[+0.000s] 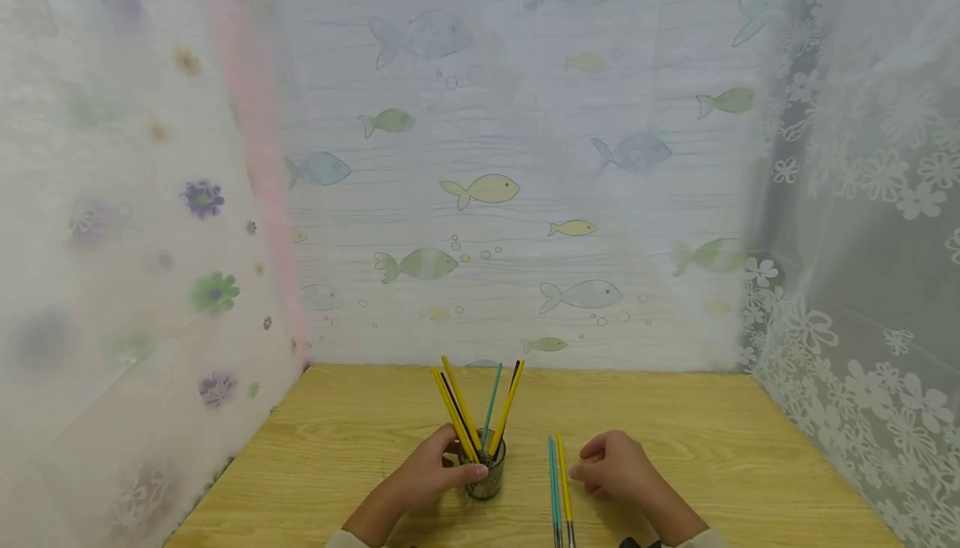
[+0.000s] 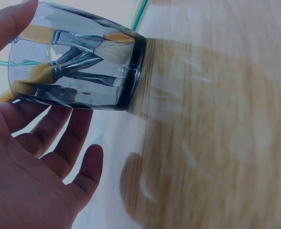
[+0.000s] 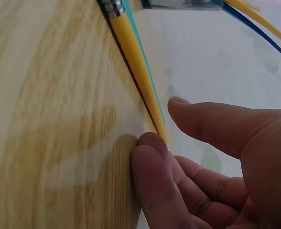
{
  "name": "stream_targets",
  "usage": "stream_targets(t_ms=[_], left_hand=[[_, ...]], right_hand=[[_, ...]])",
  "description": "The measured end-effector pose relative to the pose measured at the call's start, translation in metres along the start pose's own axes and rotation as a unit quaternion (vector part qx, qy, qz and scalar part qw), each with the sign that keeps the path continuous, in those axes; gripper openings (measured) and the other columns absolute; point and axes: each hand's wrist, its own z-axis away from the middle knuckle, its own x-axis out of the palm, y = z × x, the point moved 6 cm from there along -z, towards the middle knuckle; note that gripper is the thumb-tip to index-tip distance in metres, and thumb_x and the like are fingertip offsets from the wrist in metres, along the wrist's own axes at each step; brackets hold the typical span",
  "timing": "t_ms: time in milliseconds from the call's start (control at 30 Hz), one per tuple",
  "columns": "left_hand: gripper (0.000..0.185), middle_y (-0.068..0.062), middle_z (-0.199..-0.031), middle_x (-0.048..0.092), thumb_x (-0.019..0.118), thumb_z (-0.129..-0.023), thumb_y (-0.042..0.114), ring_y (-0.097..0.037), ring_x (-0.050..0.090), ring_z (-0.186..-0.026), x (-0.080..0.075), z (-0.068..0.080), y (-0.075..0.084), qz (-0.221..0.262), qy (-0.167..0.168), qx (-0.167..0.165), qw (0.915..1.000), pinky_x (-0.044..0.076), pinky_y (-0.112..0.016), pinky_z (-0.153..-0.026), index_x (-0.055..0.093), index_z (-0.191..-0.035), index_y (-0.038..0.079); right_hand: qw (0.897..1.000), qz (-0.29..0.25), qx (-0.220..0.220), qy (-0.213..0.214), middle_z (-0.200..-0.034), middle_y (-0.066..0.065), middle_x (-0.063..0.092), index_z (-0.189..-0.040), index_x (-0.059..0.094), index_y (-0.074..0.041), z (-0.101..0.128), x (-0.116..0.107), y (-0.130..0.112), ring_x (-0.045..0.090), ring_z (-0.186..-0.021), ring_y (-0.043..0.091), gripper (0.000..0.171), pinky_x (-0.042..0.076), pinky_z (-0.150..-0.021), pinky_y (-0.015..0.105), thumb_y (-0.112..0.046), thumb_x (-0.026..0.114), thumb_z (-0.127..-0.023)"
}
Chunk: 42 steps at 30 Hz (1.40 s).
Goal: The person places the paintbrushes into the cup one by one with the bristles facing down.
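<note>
A clear dark-tinted glass [image 2: 95, 90] stands upright on the table, with several paintbrushes [image 1: 465, 415] leaning in it, bristles down, mostly yellow-handled with a teal one among them. My left hand [image 1: 435, 469] holds the glass from its left side, the thumb across the near side and fingers on the far side. Right of the glass lie a teal-handled paintbrush [image 1: 554, 481] and a yellow-handled paintbrush [image 1: 565, 481], side by side, metal ferrules towards me. Beside the yellow handle's far end is my right hand [image 1: 615, 469], fingers loosely bent, thumb apart from them, holding nothing.
The wood-grain table [image 1: 360, 415] reaches back to a pale curtain with fish [image 1: 487, 190]. Flowered sheets hang at the left [image 1: 213, 294] and right [image 1: 862, 390]. A small dark object [image 1: 637, 543] shows at the bottom edge, near the right wrist.
</note>
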Motion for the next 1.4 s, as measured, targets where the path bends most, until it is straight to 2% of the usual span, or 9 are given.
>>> stream_targets(t_ms=[233, 467, 667, 933, 1133, 1400], left_hand=[[0.046, -0.006, -0.128, 0.064, 0.072, -0.099, 0.034, -0.023, 0.059, -0.115, -0.001, -0.001, -0.001, -0.001, -0.002, 0.000, 1.0000, 0.050, -0.042, -0.094, 0.057, -0.139, 0.015], [0.047, -0.006, -0.129, 0.063, 0.071, -0.100, 0.036, -0.024, 0.059, -0.115, -0.001, -0.001, -0.002, -0.005, -0.006, 0.001, 1.0000, 0.051, -0.043, -0.093, 0.056, -0.139, 0.015], [0.049, -0.007, -0.127, 0.063, 0.072, -0.099, 0.036, -0.024, 0.060, -0.113, -0.001, -0.001, -0.002, -0.002, -0.008, -0.003, 1.0000, 0.052, -0.043, -0.091, 0.055, -0.140, 0.014], [0.049, -0.007, -0.125, 0.064, 0.072, -0.099, 0.036, -0.025, 0.061, -0.111, -0.001, -0.001, -0.003, 0.005, -0.009, -0.009, 0.9999, 0.052, -0.043, -0.090, 0.056, -0.139, 0.014], [0.051, -0.008, -0.127, 0.063, 0.073, -0.099, 0.035, -0.025, 0.061, -0.112, -0.001, 0.000, -0.002, 0.006, -0.009, -0.012, 0.9999, 0.052, -0.044, -0.090, 0.055, -0.142, 0.014], [0.053, -0.007, -0.129, 0.063, 0.072, -0.099, 0.036, -0.025, 0.060, -0.113, -0.001, 0.001, -0.003, 0.004, -0.008, -0.012, 0.9999, 0.052, -0.044, -0.090, 0.054, -0.144, 0.016]], right_hand=[[1.000, -0.002, -0.025, -0.009, -0.081, 0.006, 0.075, -0.110, 0.068, 0.012, 0.000, 0.009, -0.003, 0.072, -0.069, 0.018, 0.040, 0.062, -0.059, 0.035, -0.013, 0.086, -0.084], [1.000, 0.014, -0.016, -0.015, -0.078, 0.005, 0.073, -0.107, 0.068, 0.009, 0.002, 0.015, -0.003, 0.071, -0.067, 0.017, 0.044, 0.062, -0.059, 0.033, -0.017, 0.091, -0.079], [1.000, 0.022, -0.012, -0.015, -0.078, 0.004, 0.073, -0.102, 0.071, 0.006, 0.002, 0.017, -0.003, 0.072, -0.067, 0.016, 0.037, 0.062, -0.059, 0.032, -0.014, 0.091, -0.079], [0.999, 0.050, 0.018, -0.003, -0.076, 0.006, 0.071, -0.090, 0.071, 0.000, 0.003, 0.008, -0.002, 0.071, -0.063, 0.016, 0.024, 0.061, -0.057, 0.031, -0.006, 0.090, -0.076], [0.998, 0.065, 0.026, -0.005, -0.074, 0.005, 0.072, -0.090, 0.073, -0.001, 0.001, 0.000, 0.003, 0.071, -0.064, 0.016, 0.020, 0.060, -0.057, 0.031, -0.006, 0.087, -0.076], [0.998, 0.048, 0.018, -0.024, -0.075, 0.006, 0.074, -0.094, 0.076, 0.002, -0.001, -0.003, 0.007, 0.073, -0.066, 0.018, 0.015, 0.061, -0.058, 0.032, -0.004, 0.078, -0.080]])
